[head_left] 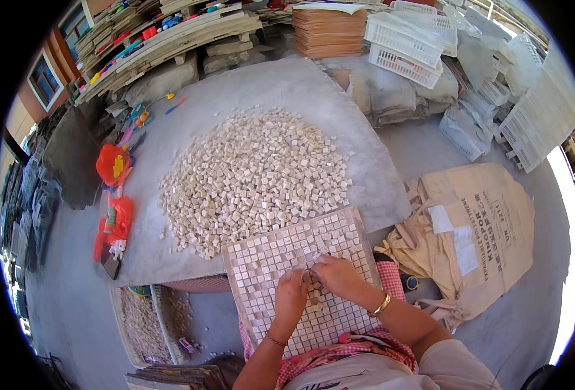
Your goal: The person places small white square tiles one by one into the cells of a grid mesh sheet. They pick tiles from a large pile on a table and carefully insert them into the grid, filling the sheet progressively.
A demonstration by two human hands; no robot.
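Note:
A square grid tray [238, 268] rests slanted across my lap and the near edge of the table. Pale little stone mosaic tiles [274, 246] sit in most of its cells, while a few cells show darker. My left hand [292, 296] is over the middle of the tray, its fingers pinched together and pointing down. Close by on its right, my right hand [339, 276] has its fingers curled and closed above the same cells. Whatever the fingertips hold is hidden or too small to name. Beyond the tray spreads a big heap of loose stone tiles [255, 172].
The heap lies on a grey table [287, 81]. Red plastic toys [114, 166] line its left edge. Below left stands a white crate [125, 318] of stone pieces. A beige sack [489, 227] lies at right. White baskets [404, 49] and stacked brown sheets [326, 32] are behind.

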